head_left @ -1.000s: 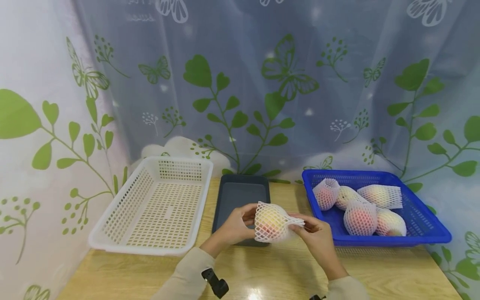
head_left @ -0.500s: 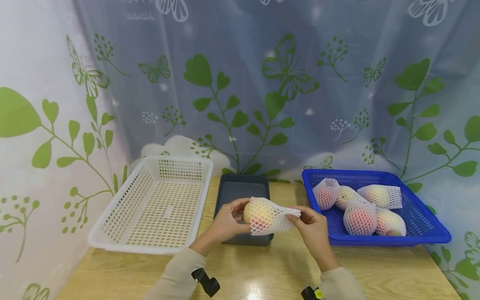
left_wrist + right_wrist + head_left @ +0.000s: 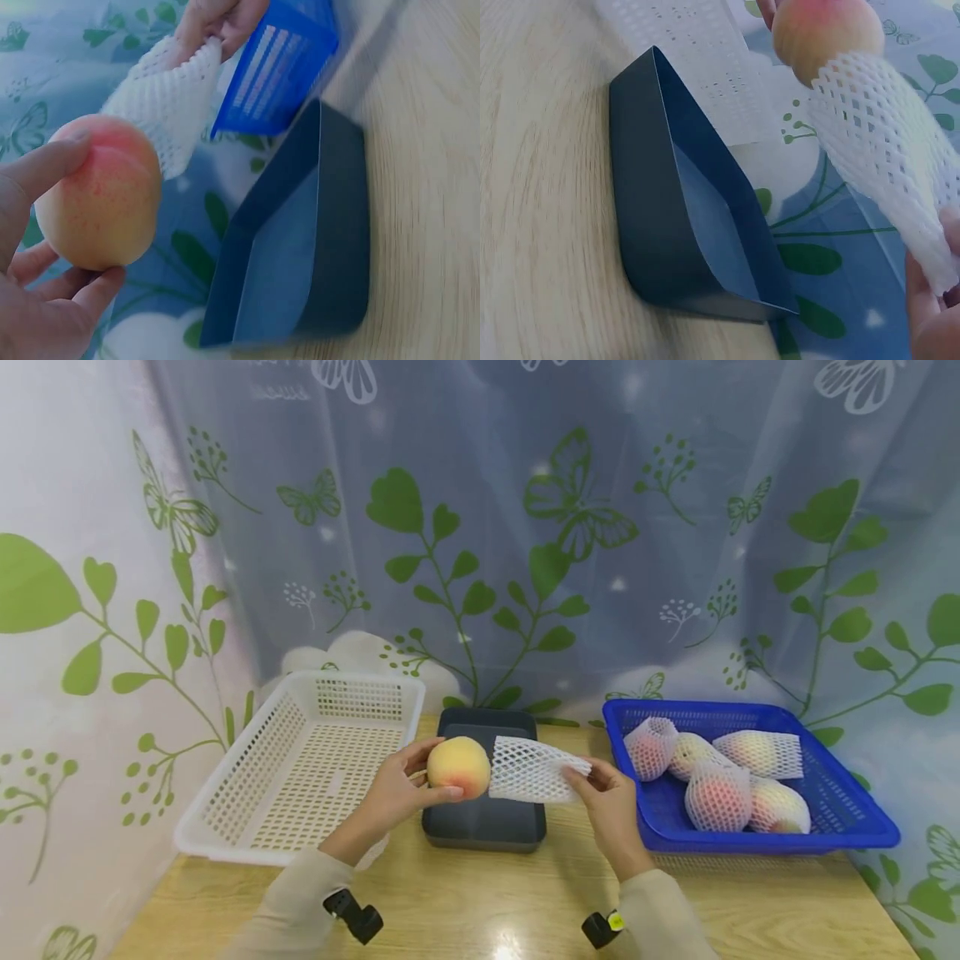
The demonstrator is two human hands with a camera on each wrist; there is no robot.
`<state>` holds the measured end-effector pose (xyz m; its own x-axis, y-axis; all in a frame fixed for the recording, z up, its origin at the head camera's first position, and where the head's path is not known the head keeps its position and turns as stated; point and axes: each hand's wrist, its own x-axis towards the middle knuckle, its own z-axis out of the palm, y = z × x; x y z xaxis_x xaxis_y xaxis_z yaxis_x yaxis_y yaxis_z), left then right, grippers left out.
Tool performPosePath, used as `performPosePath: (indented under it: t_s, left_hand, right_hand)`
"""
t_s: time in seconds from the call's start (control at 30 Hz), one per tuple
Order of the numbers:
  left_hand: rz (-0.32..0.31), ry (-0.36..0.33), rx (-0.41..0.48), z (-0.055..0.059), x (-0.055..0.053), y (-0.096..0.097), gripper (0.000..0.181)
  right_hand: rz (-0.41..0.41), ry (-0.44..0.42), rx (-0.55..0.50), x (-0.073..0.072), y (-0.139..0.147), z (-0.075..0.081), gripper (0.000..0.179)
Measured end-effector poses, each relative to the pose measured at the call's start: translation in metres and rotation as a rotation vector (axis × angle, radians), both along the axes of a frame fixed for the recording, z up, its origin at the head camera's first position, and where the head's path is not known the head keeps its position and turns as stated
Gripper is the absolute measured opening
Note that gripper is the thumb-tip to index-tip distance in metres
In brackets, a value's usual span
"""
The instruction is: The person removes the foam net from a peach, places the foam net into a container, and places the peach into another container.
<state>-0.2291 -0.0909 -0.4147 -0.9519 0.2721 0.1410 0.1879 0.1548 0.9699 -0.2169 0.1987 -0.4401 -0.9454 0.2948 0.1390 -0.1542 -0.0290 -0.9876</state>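
Note:
My left hand [image 3: 397, 785] holds a bare yellow peach [image 3: 459, 767] with a red blush, thumb and fingers around its sides. In the left wrist view the thumb presses on the pink top of the peach [image 3: 101, 195] and fingertips support it below. My right hand [image 3: 609, 793] pinches one end of a white foam net sleeve [image 3: 531, 770], which hangs flattened and open toward the peach. A narrow gap separates sleeve and peach in the head view. Both are above a dark grey tray [image 3: 487, 827] on the table.
On the left stands a white perforated basket [image 3: 225, 847]. A blue basket [image 3: 847, 839] on the right holds several peaches [image 3: 718, 797] in foam nets. The wooden table [image 3: 465, 902] runs back to a patterned curtain [image 3: 487, 610].
The peach has come out of the foam net sleeve. My left hand has moved left with the peach, while my right hand keeps the sleeve and has shifted slightly left.

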Motion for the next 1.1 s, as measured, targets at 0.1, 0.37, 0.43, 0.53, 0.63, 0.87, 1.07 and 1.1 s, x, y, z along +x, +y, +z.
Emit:
performPosePath:
  t_s: [0.1,0.37,0.43,0.53,0.63,0.87,1.07,1.1]
  left_hand:
    - [0.057,-0.016,0.017,0.004,-0.001,-0.018,0.073]
    - [0.216,-0.071,-0.064,0.007,-0.004,-0.063,0.072]
    - [0.24,-0.1,-0.097,0.007,-0.004,-0.074,0.075]
    - [0.255,-0.159,-0.143,0.007,-0.005,-0.091,0.08]
    - [0.261,-0.214,-0.201,0.003,-0.007,-0.106,0.085]
    - [0.262,-0.302,-0.366,-0.011,-0.015,-0.137,0.092]
    - [0.243,-0.381,-0.343,-0.022,-0.015,-0.159,0.091]
    - [0.244,-0.39,-0.342,-0.025,-0.015,-0.163,0.091]
  right_hand:
    - [0.003,-0.059,-0.028,-0.007,-0.004,-0.006,0.02]
    - [0.05,-0.181,0.069,-0.02,-0.027,-0.018,0.032]
    - [0.057,-0.193,0.114,-0.024,-0.035,-0.023,0.03]
    - [0.094,-0.197,0.169,-0.027,-0.047,-0.03,0.026]
    - [0.143,-0.198,0.2,-0.029,-0.056,-0.037,0.021]
    - [0.2,-0.229,0.389,-0.031,-0.066,-0.05,0.02]
    - [0.195,-0.175,0.626,-0.031,-0.072,-0.057,0.017]
    - [0.198,-0.165,0.655,-0.031,-0.074,-0.058,0.016]
